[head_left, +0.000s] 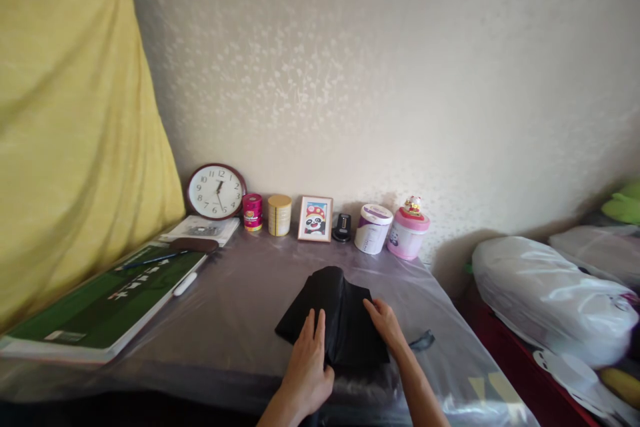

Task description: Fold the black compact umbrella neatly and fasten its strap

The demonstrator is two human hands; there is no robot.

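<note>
A folded black cloth (pixel 336 313) lies on the plastic-covered table (pixel 235 320) near its front edge. My left hand (pixel 307 363) rests flat on the cloth's near left part, fingers stretched out and pointing away from me. My right hand (pixel 386 323) lies on the cloth's right edge, fingers extended and pressing down on the fabric. Neither hand has lifted the cloth; it stays flat on the table.
Along the wall stand a round clock (pixel 217 191), a pink tin (pixel 253 211), a gold tin (pixel 279 215), a framed panda picture (pixel 315 219), a small black device (pixel 343 227), a white tub (pixel 373 228) and a pink jar (pixel 408 232). A green book (pixel 100 307) lies left; white plastic bags (pixel 550 307) sit right.
</note>
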